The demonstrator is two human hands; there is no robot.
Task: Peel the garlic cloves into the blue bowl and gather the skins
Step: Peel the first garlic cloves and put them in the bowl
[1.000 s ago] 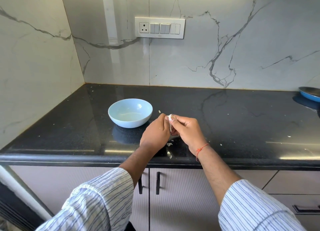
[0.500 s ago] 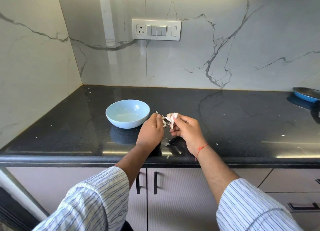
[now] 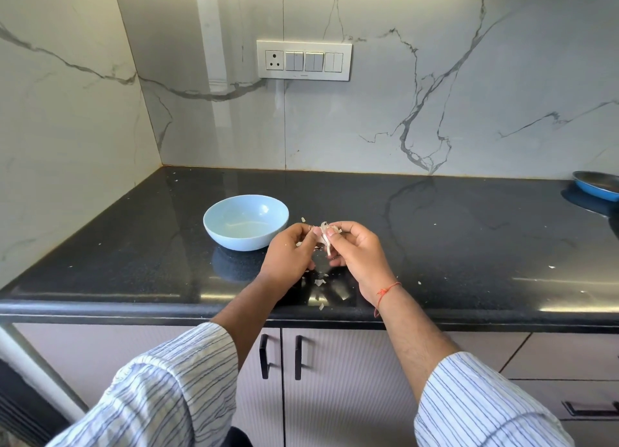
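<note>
The garlic clove (image 3: 325,238), its papery skin hanging roughly upright, was pinched between both hands just right of the blue bowl (image 3: 245,221). The left hand (image 3: 288,253) was nearer the bowl; the right hand (image 3: 357,253) pinched the skin. Fingers hid the clove's body. Loose skins (image 3: 320,282) lay on the near countertop (image 3: 134,255).

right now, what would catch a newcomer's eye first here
Two hands, the left hand and the right hand, meet mid-counter, pinching a garlic clove with papery skin. Just left sits the blue bowl, seemingly empty, and skins litter the black counter below the hands.
</note>
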